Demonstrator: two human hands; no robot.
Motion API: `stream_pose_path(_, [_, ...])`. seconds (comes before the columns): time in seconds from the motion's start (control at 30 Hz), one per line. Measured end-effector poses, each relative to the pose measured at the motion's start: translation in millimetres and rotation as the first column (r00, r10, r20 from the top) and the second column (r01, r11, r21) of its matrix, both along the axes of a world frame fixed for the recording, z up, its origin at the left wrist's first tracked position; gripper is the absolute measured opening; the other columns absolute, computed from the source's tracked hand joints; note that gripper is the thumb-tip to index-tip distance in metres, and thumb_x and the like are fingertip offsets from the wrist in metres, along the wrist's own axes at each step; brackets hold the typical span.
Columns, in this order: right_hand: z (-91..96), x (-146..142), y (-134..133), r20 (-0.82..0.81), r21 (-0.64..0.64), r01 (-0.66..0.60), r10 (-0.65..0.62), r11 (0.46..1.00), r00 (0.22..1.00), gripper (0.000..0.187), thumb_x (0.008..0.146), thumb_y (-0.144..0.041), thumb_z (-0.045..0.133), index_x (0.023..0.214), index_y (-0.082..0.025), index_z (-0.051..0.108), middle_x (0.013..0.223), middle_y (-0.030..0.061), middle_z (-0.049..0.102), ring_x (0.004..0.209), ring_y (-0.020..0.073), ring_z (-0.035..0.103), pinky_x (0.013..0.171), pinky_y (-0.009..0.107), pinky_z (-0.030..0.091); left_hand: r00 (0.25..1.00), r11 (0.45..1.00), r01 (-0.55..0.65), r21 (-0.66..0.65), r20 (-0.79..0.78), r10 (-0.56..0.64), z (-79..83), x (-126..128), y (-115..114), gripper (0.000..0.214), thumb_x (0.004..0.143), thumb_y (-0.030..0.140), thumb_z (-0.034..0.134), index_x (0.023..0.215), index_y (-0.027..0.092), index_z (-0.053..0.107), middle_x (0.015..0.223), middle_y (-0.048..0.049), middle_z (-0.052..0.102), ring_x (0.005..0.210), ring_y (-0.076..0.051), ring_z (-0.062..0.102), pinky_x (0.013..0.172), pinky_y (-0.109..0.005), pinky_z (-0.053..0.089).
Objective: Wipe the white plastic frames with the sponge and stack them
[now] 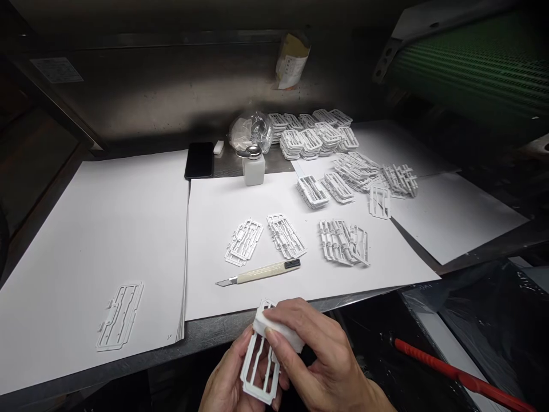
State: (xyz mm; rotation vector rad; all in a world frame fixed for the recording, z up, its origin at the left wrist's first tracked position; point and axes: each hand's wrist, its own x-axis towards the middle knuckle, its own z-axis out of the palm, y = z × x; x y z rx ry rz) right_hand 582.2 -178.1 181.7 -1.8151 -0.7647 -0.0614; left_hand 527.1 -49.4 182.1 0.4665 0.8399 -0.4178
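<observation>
Left fingers (240, 349): grasping a slotted white frame (258, 393) by its long edge, tilted, just off the near edge of the counter (206, 332). Right fingers (304, 319): pinching a white block (283, 332), which lies across the frame's upper half.

Just beyond the fingers: a cutter knife (268, 273), blade out and pointing left, on white paper (214, 200). Past it, three loose groups of similar frames (286, 236). Left of the fingers: a thicker paper stack (128, 229) bearing a single frame (118, 317). Farther beyond: a pump bottle (254, 170), black phone (199, 160), small white piece (218, 147) and clear bag (251, 131); to the right of these, many stacked frames (312, 191). Counter is bare grey metal where paper does not cover it. Right of the fingers: a red bar (458, 377) and black plastic sheeting (493, 309).

Room: dark. Brushed metal panel (171, 91) faces the fingers beyond the counter; green ribbed surface (480, 74) far right.

Writing: label (57, 70) on the panel, far left, and printed pouch (294, 60), straight beyond, both too small to read. Knife handle print likewise illegible. Tiny mark on the left stack's near corner, unclear.
</observation>
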Motion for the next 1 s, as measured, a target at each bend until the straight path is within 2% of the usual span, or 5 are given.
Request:
stream_pose_path(0.33, [4.9, 5.3, -5.8, 0.093, -0.126, 0.009, 0.003, 0.992, 0.996, 0.026, 0.085, -0.005, 0.055, 0.109, -0.011, 0.062, 0.089, 0.0129, 0.066, 0.078, 0.0221, 0.064, 0.068, 0.033, 0.056, 0.999, 1.0, -0.026, 0.0, 0.027, 0.026, -12.1, -7.5, 1.0, 0.021, 0.081, 0.028, 0.064, 0.078, 0.01, 0.075, 0.062, -0.0073, 0.067, 0.057, -0.019, 0.061, 0.049, -0.029, 0.044])
stream_pose_path(0.47, [7.0, 7.1, -2.7, 0.09, -0.142, -0.126, 0.14, 0.982, 0.986, 0.027, 0.084, -0.006, 0.058, 0.109, -0.013, 0.063, 0.088, 0.0108, 0.068, 0.077, 0.0208, 0.065, 0.068, 0.031, 0.056, 0.994, 0.995, -0.096, 0.001, 0.043, 0.096, -18.2, -10.6, 0.5, 0.015, 0.072, 0.028, 0.074, 0.078, 0.014, 0.075, 0.063, -0.0036, 0.067, 0.055, -0.015, 0.057, 0.051, -0.026, 0.044])
stream_pose_path(0.57, [2.8, 9.2, -3.4, 0.104, -0.138, 0.029, -0.015, 0.99, 0.994, 0.025, 0.086, -0.006, 0.057, 0.109, -0.013, 0.062, 0.09, 0.011, 0.067, 0.08, 0.0214, 0.064, 0.069, 0.032, 0.054, 0.996, 0.999, -0.043, -0.009, 0.079, 0.043, -20.4, -10.4, 2.5, 0.024, 0.079, 0.032, 0.066, 0.088, 0.013, 0.075, 0.07, -0.0084, 0.07, 0.058, -0.017, 0.06, 0.05, -0.027, 0.043])
stream_pose_path(0.7, [-2.3, 12.4, -6.4, -0.111, -0.112, 0.221, -0.233, 0.969, 0.966, 0.018, 0.09, -0.014, 0.057, 0.107, -0.019, 0.063, 0.096, 0.0059, 0.066, 0.087, 0.019, 0.064, 0.077, 0.029, 0.052, 0.988, 0.997, 0.071, -0.039, 0.143, -0.065, -17.3, -7.2, 7.3, 0.039, 0.091, 0.034, 0.043, 0.114, 0.013, 0.067, 0.079, -0.0124, 0.07, 0.063, -0.019, 0.063, 0.053, -0.027, 0.043])
stream_pose_path(1.0, [-6.5, 11.2, -0.7, -0.496, -0.074, 0.197, -0.207, 0.978, 0.843, 0.014, 0.092, -0.029, 0.057, 0.101, -0.021, 0.065, 0.083, -0.0001, 0.068, 0.072, 0.0147, 0.064, 0.065, 0.023, 0.051, 0.986, 0.989, 0.14, 0.042, 0.08, -0.143, -8.7, 3.5, 7.4, 0.041, 0.092, 0.044, 0.037, 0.107, 0.014, 0.061, 0.071, -0.0106, 0.069, 0.057, -0.019, 0.063, 0.05, -0.027, 0.043])
